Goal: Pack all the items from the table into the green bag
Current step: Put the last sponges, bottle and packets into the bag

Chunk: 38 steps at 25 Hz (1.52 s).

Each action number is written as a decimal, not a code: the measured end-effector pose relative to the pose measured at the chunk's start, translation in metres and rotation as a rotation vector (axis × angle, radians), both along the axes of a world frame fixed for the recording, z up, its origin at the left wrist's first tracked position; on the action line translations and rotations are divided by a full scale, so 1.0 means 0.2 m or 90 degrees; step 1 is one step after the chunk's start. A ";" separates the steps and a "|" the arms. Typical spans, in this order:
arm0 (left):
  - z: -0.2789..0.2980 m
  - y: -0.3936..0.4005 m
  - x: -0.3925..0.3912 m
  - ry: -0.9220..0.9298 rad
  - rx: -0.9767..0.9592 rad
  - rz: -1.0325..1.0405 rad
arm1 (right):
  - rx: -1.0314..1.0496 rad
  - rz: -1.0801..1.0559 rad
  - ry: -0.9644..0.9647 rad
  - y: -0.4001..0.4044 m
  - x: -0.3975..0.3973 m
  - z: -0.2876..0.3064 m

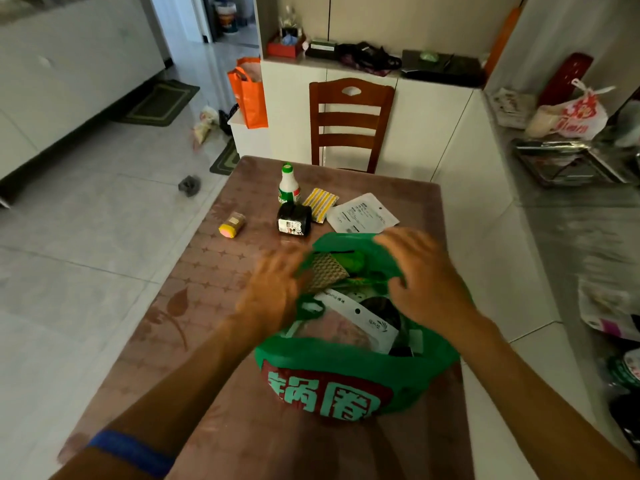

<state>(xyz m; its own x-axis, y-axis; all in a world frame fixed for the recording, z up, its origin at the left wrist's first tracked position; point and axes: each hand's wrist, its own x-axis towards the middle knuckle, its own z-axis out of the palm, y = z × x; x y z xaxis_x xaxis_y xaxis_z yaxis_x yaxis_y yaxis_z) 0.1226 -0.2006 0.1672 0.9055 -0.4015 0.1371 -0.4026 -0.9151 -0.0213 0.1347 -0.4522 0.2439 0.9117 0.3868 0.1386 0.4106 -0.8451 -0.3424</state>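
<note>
The green bag (332, 372) stands open on the table (194, 306) in front of me, with several packets inside. My left hand (273, 289) is blurred at the bag's left rim, fingers apart. My right hand (422, 282) hovers over the right rim, fingers spread, empty. Beyond the bag lie a white bottle with a green cap (288, 185), a black roll (294, 218), a yellow striped packet (320, 203), a white flat pouch (362, 213) and a small yellow-pink item (232, 224).
A wooden chair (349, 123) stands at the table's far end against white cabinets. An orange bag (248, 93) sits on a low white stand at the back left. A cluttered counter with a metal rack (568, 161) runs along the right.
</note>
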 end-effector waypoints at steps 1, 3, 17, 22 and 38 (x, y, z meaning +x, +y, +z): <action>-0.01 -0.06 -0.02 0.091 0.010 -0.084 | -0.035 0.076 0.080 0.08 0.04 -0.06; -0.04 -0.12 -0.04 0.299 0.030 -0.038 | -0.141 0.110 0.323 0.15 0.11 -0.26; -0.06 0.06 -0.01 0.185 0.135 0.224 | -0.123 0.054 0.275 -0.02 0.12 -0.46; -0.02 0.07 0.02 0.131 -0.061 0.271 | -0.288 0.165 0.418 0.09 0.01 -0.58; -0.30 0.66 0.51 0.106 -0.600 0.500 | 0.249 -0.045 0.201 0.58 0.40 -0.38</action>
<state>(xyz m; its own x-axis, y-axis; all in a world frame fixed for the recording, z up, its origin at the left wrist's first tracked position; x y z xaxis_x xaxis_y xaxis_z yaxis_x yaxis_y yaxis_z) 0.2239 -0.0692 0.1076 0.8901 0.4514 -0.0621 0.3279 -0.5399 0.7753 0.2144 -0.3354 0.1675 0.9547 0.2966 -0.0254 0.1827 -0.6511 -0.7366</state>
